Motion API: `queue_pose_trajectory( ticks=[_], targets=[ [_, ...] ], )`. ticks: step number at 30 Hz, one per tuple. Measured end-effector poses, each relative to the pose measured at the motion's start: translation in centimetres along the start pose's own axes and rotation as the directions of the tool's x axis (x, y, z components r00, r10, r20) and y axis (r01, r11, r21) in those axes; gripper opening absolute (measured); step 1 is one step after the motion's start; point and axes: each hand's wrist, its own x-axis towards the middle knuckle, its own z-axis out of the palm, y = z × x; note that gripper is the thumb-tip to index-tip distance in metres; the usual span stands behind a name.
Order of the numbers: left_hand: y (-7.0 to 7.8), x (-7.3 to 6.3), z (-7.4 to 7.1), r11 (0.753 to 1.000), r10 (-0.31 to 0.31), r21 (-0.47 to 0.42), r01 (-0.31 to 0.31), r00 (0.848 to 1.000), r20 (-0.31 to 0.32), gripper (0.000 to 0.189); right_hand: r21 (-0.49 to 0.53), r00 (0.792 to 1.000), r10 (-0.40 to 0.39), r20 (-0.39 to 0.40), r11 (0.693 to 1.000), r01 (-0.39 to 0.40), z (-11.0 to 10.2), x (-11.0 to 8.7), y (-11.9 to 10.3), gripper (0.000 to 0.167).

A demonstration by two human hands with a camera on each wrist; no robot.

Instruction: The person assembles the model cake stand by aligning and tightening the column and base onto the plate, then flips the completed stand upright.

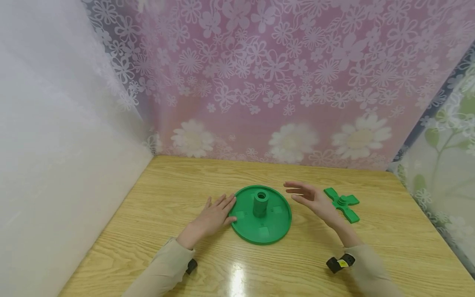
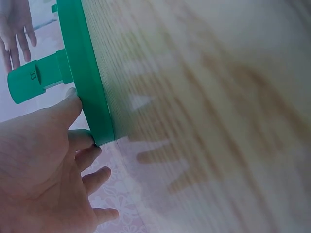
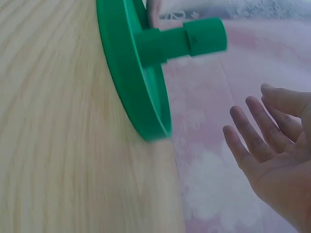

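A round green disc (image 1: 245, 231) with a raised rim lies on the table. From its middle rises an upright hollow green post (image 1: 261, 206), marked with the number 33 in the left wrist view. My left hand (image 1: 213, 216) touches the disc's left edge, its fingers extended and its thumb against the rim. In the left wrist view, the left hand's (image 2: 43, 160) other fingertips spread past the edge. Off to the disc's right, my right hand (image 1: 311, 203) is in the air, holding nothing, its fingers loosely bent and apart from the post.
A green cross-shaped piece (image 1: 349, 214) with a threaded stub at its centre lies on the table behind and right of my right hand. Floral curtains (image 1: 259, 82) close off the wooden table (image 1: 178, 177) at the back. A white sheet (image 1: 74, 144) hangs at its left.
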Motion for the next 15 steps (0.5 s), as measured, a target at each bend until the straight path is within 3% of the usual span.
queue_pose_trajectory(
  ticks=[5, 15],
  targets=[
    [0.0, 0.0, 0.0, 1.0, -0.002, -0.002, 0.002, 1.0, -0.003, 0.068, -0.026, 0.997, 0.029, -0.074, 0.999, -0.031, -2.7, -1.6, -0.2, 0.047],
    [0.1, 0.0, -0.1, 1.0, 0.004, 0.001, -0.004, 1.0, -0.011, 0.068, -0.087, 0.978, -0.012, -0.207, 0.996, -0.006, -8.4, -4.7, 0.1, 0.044]
  ],
)
